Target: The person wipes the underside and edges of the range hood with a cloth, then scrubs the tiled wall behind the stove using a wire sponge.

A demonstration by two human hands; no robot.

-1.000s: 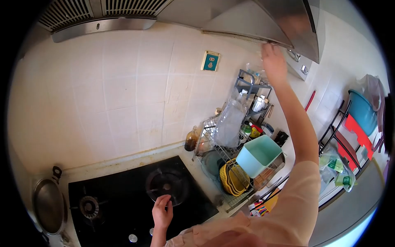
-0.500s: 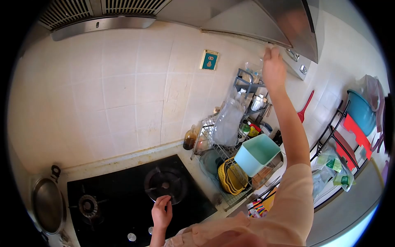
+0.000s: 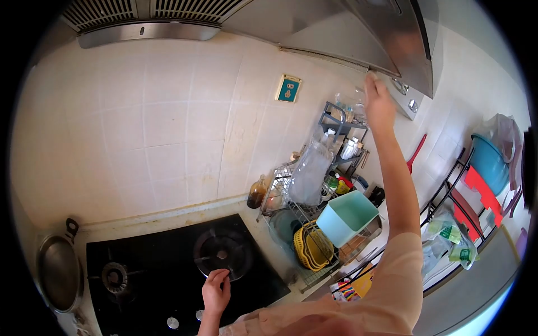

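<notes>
In the head view, your right hand (image 3: 380, 106) is up at the lower edge of the hood (image 3: 330, 36), overhead; I can't tell whether it pinches anything. Your left hand (image 3: 217, 291), fingertips bunched, is by the burner (image 3: 222, 255). The hood looks stiff, perhaps slippery; that edge seems the best hold.

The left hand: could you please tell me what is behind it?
Behind the left hand is the black stove, with the right burner largely visible past the fingertips. The patch covered by the hand cannot be seen.
</notes>
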